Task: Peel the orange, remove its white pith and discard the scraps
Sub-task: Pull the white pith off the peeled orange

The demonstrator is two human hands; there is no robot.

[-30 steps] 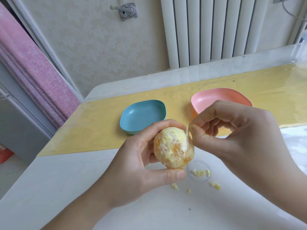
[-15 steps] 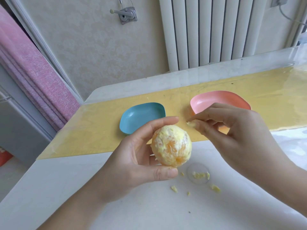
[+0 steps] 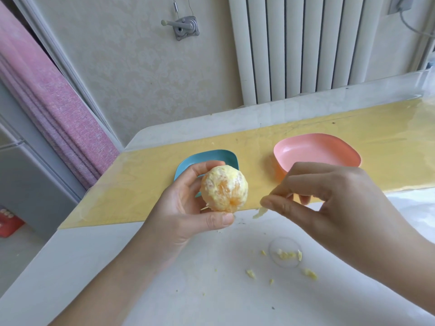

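My left hand (image 3: 188,208) holds a peeled orange (image 3: 223,189) between thumb and fingers, above the table; pale pith still covers much of its surface. To its right, my right hand (image 3: 329,198) pinches a small strip of white pith (image 3: 260,211) between thumb and forefinger, a short way from the fruit. Below that hand a small clear round dish (image 3: 285,252) on the white table holds several bits of pith. More crumbs of pith (image 3: 250,274) lie on the table around the dish.
A blue dish (image 3: 226,157) and a pink dish (image 3: 315,151) stand on a yellow mat (image 3: 141,184) across the white table (image 3: 211,290). Behind are a wall, a radiator (image 3: 306,43) and a pink curtain (image 3: 47,102) at the left.
My right hand pulled a strip of pith off the orange and moved right and down, away from it. My left hand turned the orange a little and lifted it slightly.
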